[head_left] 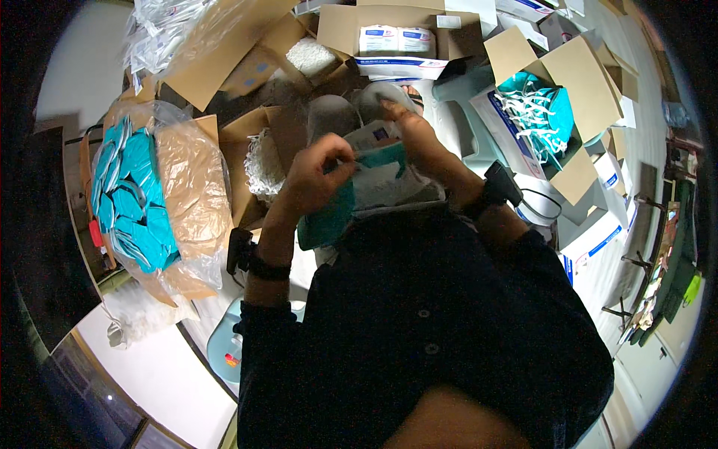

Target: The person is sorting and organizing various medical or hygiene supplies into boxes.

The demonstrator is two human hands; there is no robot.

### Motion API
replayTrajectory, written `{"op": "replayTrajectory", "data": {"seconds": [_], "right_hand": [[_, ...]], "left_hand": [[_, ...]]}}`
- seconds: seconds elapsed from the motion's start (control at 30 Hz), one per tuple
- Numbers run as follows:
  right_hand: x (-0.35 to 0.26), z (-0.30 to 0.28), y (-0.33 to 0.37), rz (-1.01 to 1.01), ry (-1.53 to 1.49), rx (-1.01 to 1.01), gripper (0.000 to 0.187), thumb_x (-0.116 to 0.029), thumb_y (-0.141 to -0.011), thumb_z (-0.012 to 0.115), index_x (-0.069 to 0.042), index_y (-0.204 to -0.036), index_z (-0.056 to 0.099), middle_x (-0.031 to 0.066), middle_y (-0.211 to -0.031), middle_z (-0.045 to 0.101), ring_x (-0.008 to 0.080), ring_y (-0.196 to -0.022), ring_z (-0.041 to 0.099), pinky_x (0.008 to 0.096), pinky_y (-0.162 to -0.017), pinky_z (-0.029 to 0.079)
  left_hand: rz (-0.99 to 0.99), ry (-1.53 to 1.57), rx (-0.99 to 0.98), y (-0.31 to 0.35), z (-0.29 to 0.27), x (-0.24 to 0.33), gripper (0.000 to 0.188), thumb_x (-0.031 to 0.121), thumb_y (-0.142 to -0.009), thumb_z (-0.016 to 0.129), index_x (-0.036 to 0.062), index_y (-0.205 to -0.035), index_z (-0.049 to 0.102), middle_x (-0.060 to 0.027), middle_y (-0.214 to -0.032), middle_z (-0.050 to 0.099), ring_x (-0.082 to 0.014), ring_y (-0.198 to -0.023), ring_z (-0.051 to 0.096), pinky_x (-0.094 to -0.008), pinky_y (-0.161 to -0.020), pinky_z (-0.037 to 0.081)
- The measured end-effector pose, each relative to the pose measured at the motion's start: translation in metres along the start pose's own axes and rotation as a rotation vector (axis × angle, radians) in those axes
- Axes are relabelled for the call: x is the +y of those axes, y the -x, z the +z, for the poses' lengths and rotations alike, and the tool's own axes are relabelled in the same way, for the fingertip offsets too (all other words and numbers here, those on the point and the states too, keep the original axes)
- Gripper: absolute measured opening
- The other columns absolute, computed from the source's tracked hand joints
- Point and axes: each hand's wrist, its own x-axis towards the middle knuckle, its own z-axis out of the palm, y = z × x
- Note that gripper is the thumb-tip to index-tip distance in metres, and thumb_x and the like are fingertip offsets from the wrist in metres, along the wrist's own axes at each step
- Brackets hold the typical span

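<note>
My left hand (pixel 323 170) is closed in a pinch, at the left end of a teal fabric piece (pixel 383 156) with a bit of white at its edge. On the other side, my right hand (pixel 410 129) is closed over the far right end of this piece. Its fingertips point away from me, and what they hold is hidden. A second teal stretch of fabric (pixel 329 218) lies below my left hand, over my lap. Between my forearms sits a white package or bag (pixel 381 187), partly covered by the fabric.
On the left, a plastic-lined carton holds teal folded pieces (pixel 138 198). Beside it, a box holds white straps (pixel 264 165). At the right, an open carton has teal pieces with white straps (pixel 535 112). Ahead stands a carton of white packs (pixel 396 41).
</note>
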Motion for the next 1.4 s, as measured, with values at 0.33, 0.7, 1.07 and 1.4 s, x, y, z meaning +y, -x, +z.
{"op": "replayTrajectory", "data": {"seconds": [0.33,0.7,1.07,1.4], "right_hand": [[-0.002,-0.007,0.014,-0.1,0.123,-0.038,0.012,-0.003,-0.078,0.072,-0.004,-0.085,0.063,0.0011,-0.082,0.064,0.0117,-0.073,0.059,0.0259,-0.067,0.049],[-0.03,-0.025,0.03,-0.285,0.231,-0.19,0.012,0.003,-0.077,0.066,-0.003,-0.087,0.061,0.0064,-0.084,0.065,0.014,-0.081,0.061,0.0298,-0.074,0.049],[-0.07,-0.011,0.043,-0.625,0.473,-0.165,0.009,-0.008,-0.08,0.068,-0.003,-0.081,0.06,0.0108,-0.078,0.063,0.0258,-0.076,0.061,0.0326,-0.068,0.049],[-0.025,-0.02,0.033,0.189,0.203,-0.061,0.008,-0.007,-0.081,0.068,-0.003,-0.079,0.061,0.0024,-0.071,0.062,0.0109,-0.063,0.056,0.0284,-0.058,0.048]], "left_hand": [[0.013,1.028,0.35,0.006,-0.039,-0.019,0.016,0.018,-0.09,0.053,0.0052,-0.097,0.06,-0.0002,-0.087,0.059,-0.0088,-0.074,0.055,-0.0206,-0.068,0.043],[0.331,-0.539,0.405,-0.013,-0.087,0.027,0.015,0.018,-0.082,0.067,0.0024,-0.081,0.068,-0.0082,-0.086,0.067,-0.0237,-0.079,0.063,-0.0307,-0.075,0.048],[0.239,-0.725,-0.39,-0.05,-0.001,0.025,0.035,0.042,-0.083,0.062,0.008,-0.076,0.068,-0.015,-0.075,0.065,-0.0331,-0.073,0.064,-0.0428,-0.064,0.048],[0.59,-0.502,0.101,0.003,0.031,0.033,0.006,0.011,-0.074,0.07,0.0088,-0.075,0.064,-0.0051,-0.068,0.061,-0.0202,-0.062,0.059,-0.0335,-0.052,0.046]]}}
